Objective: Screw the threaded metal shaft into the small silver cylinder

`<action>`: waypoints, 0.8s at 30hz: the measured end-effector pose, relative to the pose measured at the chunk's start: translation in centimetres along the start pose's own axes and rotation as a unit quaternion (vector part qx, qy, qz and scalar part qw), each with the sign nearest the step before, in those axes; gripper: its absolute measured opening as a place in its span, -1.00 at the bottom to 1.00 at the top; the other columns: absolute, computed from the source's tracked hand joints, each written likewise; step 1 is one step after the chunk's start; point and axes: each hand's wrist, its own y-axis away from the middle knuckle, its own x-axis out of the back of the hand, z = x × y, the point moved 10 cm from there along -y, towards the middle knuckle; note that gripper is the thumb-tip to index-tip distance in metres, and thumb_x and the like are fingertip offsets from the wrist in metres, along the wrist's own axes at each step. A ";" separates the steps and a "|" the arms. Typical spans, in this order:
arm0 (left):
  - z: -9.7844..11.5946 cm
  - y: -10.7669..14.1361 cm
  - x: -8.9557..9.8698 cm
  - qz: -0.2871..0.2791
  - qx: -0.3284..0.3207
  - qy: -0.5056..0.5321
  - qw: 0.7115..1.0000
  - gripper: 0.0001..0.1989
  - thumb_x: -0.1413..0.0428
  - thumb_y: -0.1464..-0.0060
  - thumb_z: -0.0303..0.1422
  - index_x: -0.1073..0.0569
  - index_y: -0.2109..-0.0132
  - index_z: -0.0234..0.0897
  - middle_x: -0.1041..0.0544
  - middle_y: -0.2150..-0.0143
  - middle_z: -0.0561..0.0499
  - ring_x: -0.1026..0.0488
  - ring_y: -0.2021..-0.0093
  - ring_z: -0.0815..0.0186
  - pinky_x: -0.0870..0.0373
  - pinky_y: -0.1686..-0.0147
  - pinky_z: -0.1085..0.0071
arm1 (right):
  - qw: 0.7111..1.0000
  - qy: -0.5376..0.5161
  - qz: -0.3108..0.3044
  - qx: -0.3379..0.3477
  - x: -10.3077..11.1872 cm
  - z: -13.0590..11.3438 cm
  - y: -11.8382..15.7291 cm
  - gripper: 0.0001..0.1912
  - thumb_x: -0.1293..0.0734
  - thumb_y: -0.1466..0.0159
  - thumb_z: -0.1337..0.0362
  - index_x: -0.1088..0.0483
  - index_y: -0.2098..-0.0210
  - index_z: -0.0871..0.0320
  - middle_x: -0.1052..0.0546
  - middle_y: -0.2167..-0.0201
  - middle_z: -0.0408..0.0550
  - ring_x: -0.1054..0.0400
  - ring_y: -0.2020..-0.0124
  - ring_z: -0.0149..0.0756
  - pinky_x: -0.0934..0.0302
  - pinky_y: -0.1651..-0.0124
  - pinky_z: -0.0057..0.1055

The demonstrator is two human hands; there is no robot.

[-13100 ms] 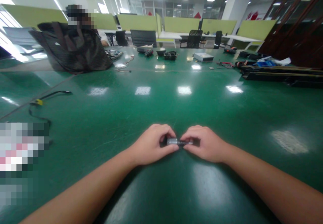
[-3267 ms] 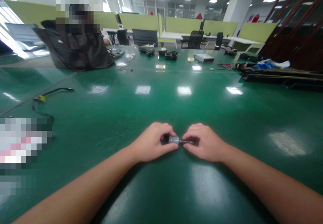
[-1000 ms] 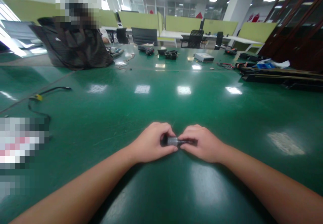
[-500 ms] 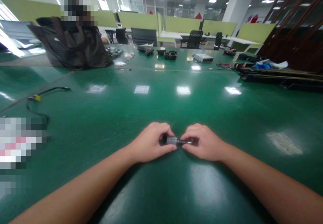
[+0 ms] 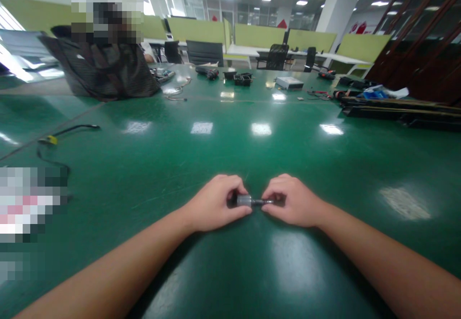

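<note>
A small dark cylindrical tool (image 5: 244,200) with a grey collar and a thin metal shaft (image 5: 258,202) lies level, low over the green tabletop (image 5: 230,160). My left hand (image 5: 216,204) is closed round its thick grey end, thumb on the near side and fingers on the far side. At the thin shaft's right tip, my right hand (image 5: 293,201) pinches with thumb and forefinger. Between the two hands a short stretch of the shaft shows. The tool's left end is partly hidden in my left palm.
A dark bag (image 5: 108,67) stands at the back left, a partly blurred person behind it. A black cable (image 5: 77,127) lies at left. Far across are black parts (image 5: 242,78), a silver box (image 5: 289,83) and, at right, long dark strips (image 5: 392,110).
My right hand has shifted slightly right along the shaft, so a little more of the shaft shows between the hands. My left hand has hardly moved.
</note>
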 end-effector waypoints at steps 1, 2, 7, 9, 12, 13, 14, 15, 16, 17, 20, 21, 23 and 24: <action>0.0 0.0 0.0 -0.001 0.002 -0.001 1.000 -0.78 -0.29 -0.05 -0.24 -0.48 0.24 -0.27 -0.48 0.35 0.07 -0.38 0.36 0.32 -0.23 0.28 0.38 | 1.000 0.000 -0.001 0.001 0.0 0.0 0.0 -0.93 -0.49 -0.14 0.34 -0.53 0.37 0.15 -0.53 0.47 -0.20 -0.36 0.41 -0.38 -0.12 0.16 -0.34; -0.1 0.0 0.0 -0.002 0.003 -0.001 1.000 -0.78 -0.29 -0.05 -0.24 -0.48 0.25 -0.27 -0.48 0.36 0.07 -0.38 0.37 0.32 -0.23 0.29 0.38 | 1.000 0.000 -0.002 0.002 0.0 0.0 0.0 -0.92 -0.49 -0.13 0.34 -0.52 0.38 0.15 -0.52 0.48 -0.20 -0.36 0.41 -0.39 -0.12 0.16 -0.35; 0.0 -0.1 0.0 0.001 0.004 0.004 1.000 -0.79 -0.30 -0.04 -0.26 -0.49 0.26 -0.27 -0.48 0.36 0.08 -0.38 0.37 0.32 -0.23 0.29 0.39 | 1.000 -0.005 0.000 0.002 0.0 0.2 0.1 -0.91 -0.49 -0.12 0.35 -0.51 0.38 0.15 -0.52 0.48 -0.21 -0.36 0.42 -0.39 -0.12 0.15 -0.35; 0.0 -0.1 0.0 -0.001 0.005 0.005 1.000 -0.80 -0.30 -0.04 -0.26 -0.49 0.26 -0.27 -0.47 0.37 0.08 -0.38 0.37 0.32 -0.23 0.29 0.39 | 1.000 -0.005 -0.001 0.000 0.0 0.2 0.1 -0.92 -0.49 -0.12 0.35 -0.51 0.38 0.15 -0.52 0.49 -0.21 -0.36 0.42 -0.39 -0.12 0.16 -0.36; -0.1 -0.1 -0.1 -0.006 0.006 0.007 1.000 -0.80 -0.29 -0.06 -0.26 -0.49 0.25 -0.27 -0.47 0.36 0.09 -0.38 0.37 0.32 -0.22 0.29 0.39 | 1.000 -0.008 -0.001 0.000 0.0 0.2 0.1 -0.92 -0.49 -0.13 0.34 -0.51 0.38 0.15 -0.52 0.49 -0.21 -0.36 0.42 -0.39 -0.12 0.15 -0.35; -0.1 -0.1 -0.1 -0.009 0.006 0.007 1.000 -0.80 -0.29 -0.06 -0.26 -0.49 0.24 -0.27 -0.47 0.36 0.08 -0.38 0.36 0.32 -0.22 0.29 0.39 | 1.000 -0.008 -0.001 0.001 -0.1 0.2 0.1 -0.92 -0.49 -0.13 0.34 -0.51 0.39 0.14 -0.52 0.49 -0.21 -0.36 0.42 -0.39 -0.12 0.15 -0.35; -0.2 -0.1 -0.2 -0.011 0.006 0.007 1.000 -0.79 -0.29 -0.07 -0.25 -0.49 0.24 -0.27 -0.46 0.36 0.08 -0.37 0.36 0.32 -0.22 0.29 0.39 | 1.000 -0.007 -0.002 0.001 -0.1 0.2 0.1 -0.92 -0.48 -0.13 0.34 -0.51 0.39 0.14 -0.52 0.49 -0.21 -0.36 0.42 -0.39 -0.12 0.14 -0.34; -0.2 0.0 -0.2 -0.012 0.006 0.007 1.000 -0.79 -0.28 -0.07 -0.25 -0.49 0.24 -0.27 -0.46 0.36 0.08 -0.37 0.36 0.32 -0.22 0.29 0.39 | 1.000 -0.006 -0.002 0.001 -0.1 0.2 0.0 -0.92 -0.48 -0.13 0.34 -0.51 0.39 0.14 -0.52 0.49 -0.21 -0.36 0.42 -0.39 -0.12 0.14 -0.34; -0.3 0.0 -0.2 -0.013 0.006 0.007 1.000 -0.79 -0.28 -0.07 -0.24 -0.49 0.24 -0.27 -0.46 0.36 0.08 -0.37 0.36 0.32 -0.22 0.29 0.39 | 1.000 -0.004 -0.003 0.001 -0.1 0.2 0.1 -0.92 -0.49 -0.12 0.34 -0.51 0.39 0.14 -0.52 0.48 -0.21 -0.36 0.42 -0.39 -0.11 0.14 -0.34; -0.3 0.0 -0.2 -0.013 0.006 0.008 1.000 -0.79 -0.28 -0.08 -0.24 -0.49 0.24 -0.27 -0.46 0.36 0.08 -0.37 0.36 0.32 -0.22 0.28 0.38 | 1.000 -0.004 -0.004 0.000 -0.1 0.3 0.1 -0.92 -0.49 -0.12 0.34 -0.51 0.39 0.14 -0.53 0.47 -0.20 -0.36 0.41 -0.38 -0.11 0.14 -0.34; -0.3 0.0 -0.2 -0.011 0.006 0.008 1.000 -0.78 -0.28 -0.08 -0.24 -0.48 0.24 -0.28 -0.46 0.35 0.08 -0.36 0.37 0.32 -0.22 0.29 0.38 | 1.000 -0.004 -0.005 -0.003 0.0 0.4 0.1 -0.92 -0.49 -0.12 0.33 -0.52 0.38 0.14 -0.54 0.47 -0.20 -0.37 0.41 -0.38 -0.11 0.13 -0.33; -0.3 0.0 -0.2 -0.010 0.007 0.008 1.000 -0.78 -0.28 -0.08 -0.24 -0.48 0.24 -0.28 -0.46 0.35 0.08 -0.36 0.37 0.32 -0.22 0.29 0.38 | 1.000 -0.004 -0.005 -0.004 0.0 0.5 0.1 -0.92 -0.49 -0.12 0.33 -0.51 0.39 0.14 -0.53 0.48 -0.21 -0.36 0.42 -0.39 -0.11 0.13 -0.33; -0.3 0.0 -0.2 -0.009 0.007 0.009 1.000 -0.78 -0.28 -0.09 -0.23 -0.48 0.25 -0.27 -0.46 0.36 0.08 -0.37 0.36 0.32 -0.22 0.29 0.39 | 1.000 -0.005 -0.004 -0.006 0.2 0.6 0.2 -0.92 -0.49 -0.11 0.34 -0.51 0.40 0.15 -0.51 0.51 -0.22 -0.35 0.44 -0.40 -0.11 0.14 -0.33; -0.3 0.0 -0.1 -0.008 0.006 0.009 1.000 -0.78 -0.28 -0.09 -0.23 -0.48 0.25 -0.27 -0.46 0.36 0.08 -0.37 0.36 0.32 -0.22 0.29 0.39 | 1.000 -0.006 -0.003 -0.007 0.2 0.7 0.2 -0.92 -0.49 -0.11 0.34 -0.51 0.41 0.15 -0.50 0.52 -0.22 -0.35 0.45 -0.40 -0.11 0.14 -0.34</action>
